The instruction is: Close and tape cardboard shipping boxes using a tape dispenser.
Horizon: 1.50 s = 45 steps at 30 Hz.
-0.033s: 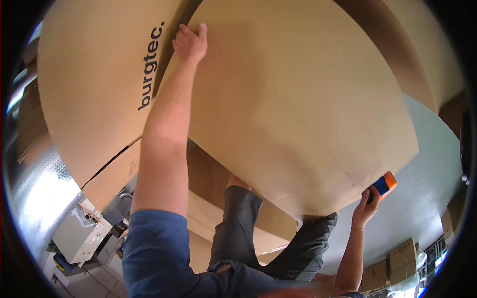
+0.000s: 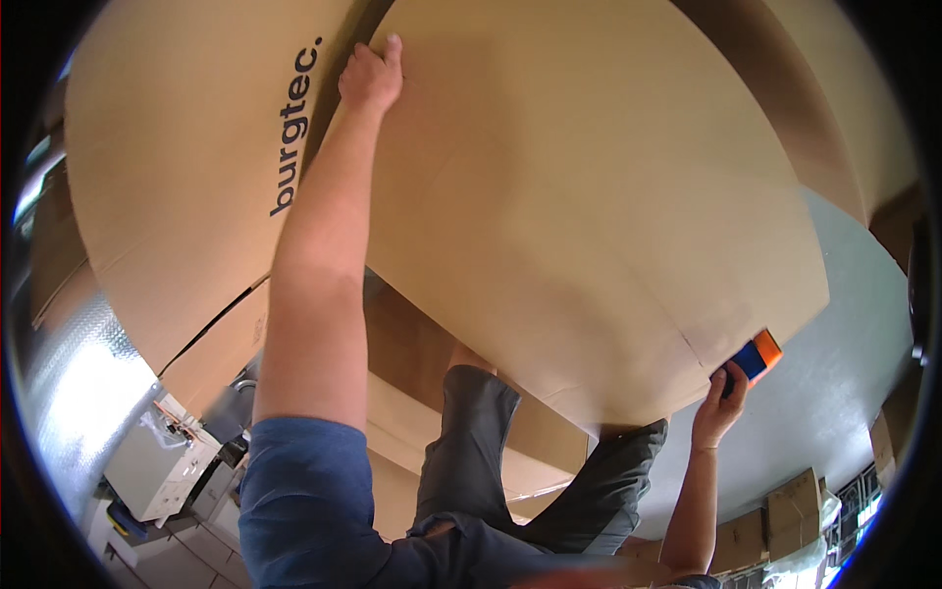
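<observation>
A large brown cardboard sheet (image 2: 589, 196) fills the middle, tilted over my legs. At its far left edge, my left hand (image 2: 371, 77) grips it, with fingers curled and the thumb pointing away from me. My right hand (image 2: 719, 412) is closed round the dark handle of a blue-and-orange hand tool (image 2: 759, 357). This tool lies at the sheet's near right corner, but whether it touches the cardboard I cannot tell. Left of the sheet stands a big cardboard box (image 2: 177, 147) with dark printing.
Grey floor (image 2: 834, 383) shows on the right. More cardboard rises at the far right (image 2: 814, 98). Smaller boxes (image 2: 793, 515) stand at the lower right. At the lower left are a pale cabinet (image 2: 147, 481) and shiny silvery sheeting (image 2: 88, 363). My knees (image 2: 471, 412) are under the sheet.
My left hand has shifted slightly up and left in the picture. My right hand and the tool sit a little higher. Both grips are the same.
</observation>
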### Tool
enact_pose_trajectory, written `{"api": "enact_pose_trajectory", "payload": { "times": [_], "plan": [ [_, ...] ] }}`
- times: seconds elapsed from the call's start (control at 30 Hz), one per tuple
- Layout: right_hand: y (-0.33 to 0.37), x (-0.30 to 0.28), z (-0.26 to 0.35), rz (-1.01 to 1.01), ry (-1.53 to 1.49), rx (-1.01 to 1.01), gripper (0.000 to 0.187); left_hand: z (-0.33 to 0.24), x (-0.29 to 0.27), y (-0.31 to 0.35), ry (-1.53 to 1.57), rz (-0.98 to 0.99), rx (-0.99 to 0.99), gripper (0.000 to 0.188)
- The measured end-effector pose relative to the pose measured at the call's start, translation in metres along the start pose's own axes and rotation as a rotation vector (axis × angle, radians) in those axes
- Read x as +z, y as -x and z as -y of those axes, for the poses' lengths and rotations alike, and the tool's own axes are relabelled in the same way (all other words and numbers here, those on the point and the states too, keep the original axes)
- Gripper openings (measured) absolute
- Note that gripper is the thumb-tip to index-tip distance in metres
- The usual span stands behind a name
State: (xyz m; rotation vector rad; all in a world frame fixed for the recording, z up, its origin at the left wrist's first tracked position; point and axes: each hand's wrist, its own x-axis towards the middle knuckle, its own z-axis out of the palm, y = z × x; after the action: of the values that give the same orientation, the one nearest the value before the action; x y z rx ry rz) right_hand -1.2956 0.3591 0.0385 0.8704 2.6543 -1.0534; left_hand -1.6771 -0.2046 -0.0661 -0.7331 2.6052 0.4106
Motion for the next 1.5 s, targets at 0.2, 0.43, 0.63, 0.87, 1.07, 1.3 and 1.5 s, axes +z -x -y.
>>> {"api": "enact_pose_trajectory", "payload": {
  "times": [0.2,0.43,0.63,0.87,1.07,1.3,1.5],
  "plan": [
    [0.012,0.077,0.103,0.283,-0.304,0.020,0.010,0.040,-0.012,-0.013,-0.140,-0.246,0.082,0.076],
    [-0.006,0.151,0.199,0.554,-0.410,-0.231,0.055,0.024,0.002,0.006,-0.058,-0.525,0.265,0.067],
    [-0.050,0.225,0.272,0.617,-0.474,-0.147,0.066,0.058,0.015,0.001,0.015,-0.483,0.466,0.072],
    [-0.069,0.241,0.226,0.570,-0.453,-0.233,0.067,0.032,0.016,0.149,0.959,0.332,0.124,0.045],
    [-0.074,0.234,0.231,0.720,-0.471,-0.209,0.062,0.003,0.036,0.178,1.357,0.797,-0.115,0.032],
    [-0.077,0.237,0.227,0.757,-0.480,-0.235,0.060,-0.003,0.054,0.168,1.408,0.885,-0.246,0.020],
    [-0.077,0.229,0.237,0.826,-0.427,-0.209,0.057,0.002,0.054,0.159,1.289,0.883,-0.247,0.010]
  ]
}}
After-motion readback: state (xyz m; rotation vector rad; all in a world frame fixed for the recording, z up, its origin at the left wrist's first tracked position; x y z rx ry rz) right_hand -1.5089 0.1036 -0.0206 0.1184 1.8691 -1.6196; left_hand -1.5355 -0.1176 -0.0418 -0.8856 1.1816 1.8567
